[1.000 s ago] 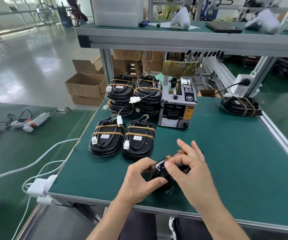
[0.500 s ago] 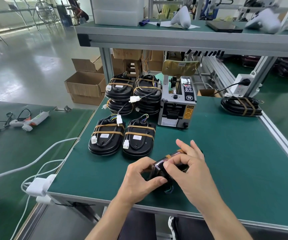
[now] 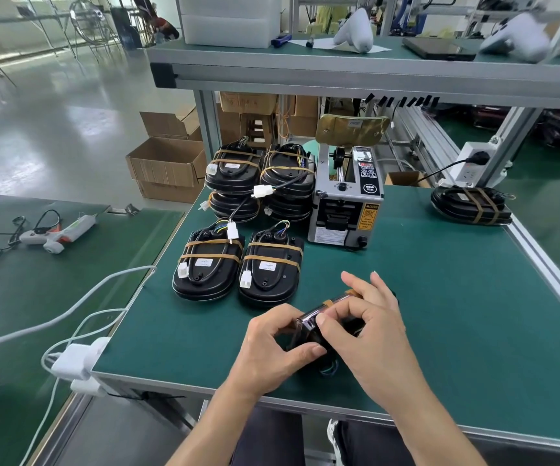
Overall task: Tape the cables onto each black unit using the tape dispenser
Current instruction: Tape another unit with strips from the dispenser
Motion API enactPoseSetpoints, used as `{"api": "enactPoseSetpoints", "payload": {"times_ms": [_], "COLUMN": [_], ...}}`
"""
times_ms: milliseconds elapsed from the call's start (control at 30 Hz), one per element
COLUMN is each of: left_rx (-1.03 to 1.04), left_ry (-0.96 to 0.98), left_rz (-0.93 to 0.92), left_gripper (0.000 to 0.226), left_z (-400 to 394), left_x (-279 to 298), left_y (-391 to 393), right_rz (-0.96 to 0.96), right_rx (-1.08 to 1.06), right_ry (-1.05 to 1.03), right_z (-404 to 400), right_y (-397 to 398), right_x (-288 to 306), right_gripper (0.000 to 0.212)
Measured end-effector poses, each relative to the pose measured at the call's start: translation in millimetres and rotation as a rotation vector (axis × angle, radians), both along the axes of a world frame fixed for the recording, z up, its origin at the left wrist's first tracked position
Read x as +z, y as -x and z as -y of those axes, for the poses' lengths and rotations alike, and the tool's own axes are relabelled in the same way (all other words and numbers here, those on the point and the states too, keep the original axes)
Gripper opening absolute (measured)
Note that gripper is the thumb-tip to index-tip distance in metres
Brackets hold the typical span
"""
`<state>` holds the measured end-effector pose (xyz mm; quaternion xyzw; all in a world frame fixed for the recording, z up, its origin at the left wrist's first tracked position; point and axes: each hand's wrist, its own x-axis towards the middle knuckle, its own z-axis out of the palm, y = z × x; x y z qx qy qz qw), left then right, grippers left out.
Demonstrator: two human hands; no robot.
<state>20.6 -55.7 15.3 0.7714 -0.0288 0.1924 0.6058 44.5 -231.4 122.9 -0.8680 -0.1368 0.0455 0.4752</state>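
Your left hand (image 3: pixel 271 344) and right hand (image 3: pixel 366 334) both grip the unit (image 3: pixel 308 326) at the bench's near edge, pressing tape down, while taped units (image 3: pixel 238 264) already lie beside the dispenser (image 3: pixel 345 203).

1. A green-topped workbench (image 3: pixel 439 314) is carrying the work, its metal edge running along the near side
2. Two taped black units (image 3: pixel 206 264) and (image 3: pixel 270 270) are lying side by side left of centre
3. Two stacks of black units (image 3: pixel 234 169) and (image 3: pixel 287 178) are sitting just beyond them, at the far left
4. A tape dispenser (image 3: pixel 345 203) is standing just right of the stacks
5. Another taped unit (image 3: pixel 471 205) is resting at the far right
6. A second green bench (image 3: pixel 19 297) at the left is bearing a white glue gun (image 3: pixel 58 230) and cables
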Motion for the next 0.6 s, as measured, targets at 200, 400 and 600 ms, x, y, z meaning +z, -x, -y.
{"api": "enactPoseSetpoints", "payload": {"times_ms": [200,400,600], "left_rx": [0.015,0.012,0.010], "left_ry": [-0.042,-0.049,-0.054], "left_rz": [0.011,0.015,0.013], "left_gripper": [0.059,0.058,0.054], "left_z": [0.4,0.6,0.5], "left_x": [2.0,3.3,2.8], "left_y": [0.5,0.7,0.6], "right_rz": [0.050,0.059,0.069], "right_rx": [-0.007,-0.024,-0.029], "right_ry": [0.053,0.059,0.073], "right_z": [-1.6,-2.9,-3.6], "right_y": [1.6,2.7,2.5], "right_x": [-1.9,-1.1,-3.8], "right_gripper": [0.021,0.022,0.022]}}
